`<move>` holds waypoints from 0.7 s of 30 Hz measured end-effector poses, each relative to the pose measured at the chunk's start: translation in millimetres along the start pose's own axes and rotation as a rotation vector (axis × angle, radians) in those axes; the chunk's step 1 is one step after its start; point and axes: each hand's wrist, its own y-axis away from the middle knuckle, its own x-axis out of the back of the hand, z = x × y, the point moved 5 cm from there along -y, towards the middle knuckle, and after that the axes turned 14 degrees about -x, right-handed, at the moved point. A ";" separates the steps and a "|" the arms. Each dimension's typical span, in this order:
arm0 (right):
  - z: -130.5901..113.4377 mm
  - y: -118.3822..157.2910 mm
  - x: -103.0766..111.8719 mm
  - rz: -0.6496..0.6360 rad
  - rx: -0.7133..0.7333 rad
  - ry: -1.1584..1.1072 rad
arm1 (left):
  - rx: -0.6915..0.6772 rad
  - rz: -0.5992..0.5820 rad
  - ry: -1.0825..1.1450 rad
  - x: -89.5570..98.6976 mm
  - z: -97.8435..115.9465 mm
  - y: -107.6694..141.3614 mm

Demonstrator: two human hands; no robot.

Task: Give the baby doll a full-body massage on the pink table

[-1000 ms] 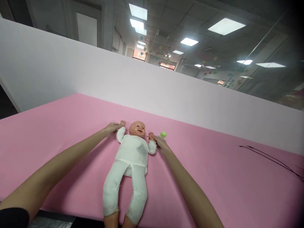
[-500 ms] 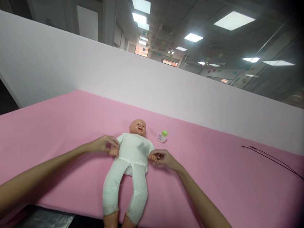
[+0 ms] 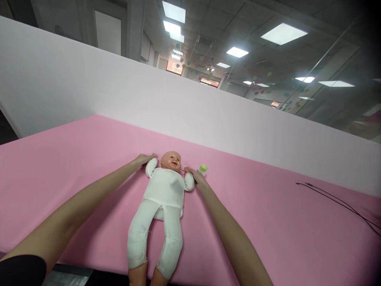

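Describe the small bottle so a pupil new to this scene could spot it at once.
On the pink table, find the doll in white, lying face up. The bottle is beside the right hand, which partly hides it. Its bright green lid sets it apart from the white-clothed doll and the dark cable.

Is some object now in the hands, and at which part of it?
Yes, the doll: the left hand and the right hand each hold one of its forearms, near the doll's hand.
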 end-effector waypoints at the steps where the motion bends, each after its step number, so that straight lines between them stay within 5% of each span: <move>1: -3.2 9.1 3.3 -0.030 0.022 0.011 | -0.031 -0.023 0.016 4.8 2.0 3.8; 6: -16.6 75.8 18.2 -0.285 0.236 0.274 | -0.408 -0.382 -0.013 28.7 24.2 49.9; 11: 19.3 118.4 14.4 -0.572 0.280 0.641 | -0.716 -0.746 -0.301 27.1 6.1 113.3; 14: 35.3 117.7 13.5 -0.587 0.277 0.654 | -0.767 -0.739 -0.312 23.6 -9.5 124.9; 17: 26.4 102.7 15.7 -0.478 0.251 0.511 | -0.701 -0.690 -0.243 21.2 -8.1 116.0; 21: -9.6 67.6 17.7 -0.177 0.268 0.181 | -0.527 -0.392 -0.132 18.9 14.0 79.1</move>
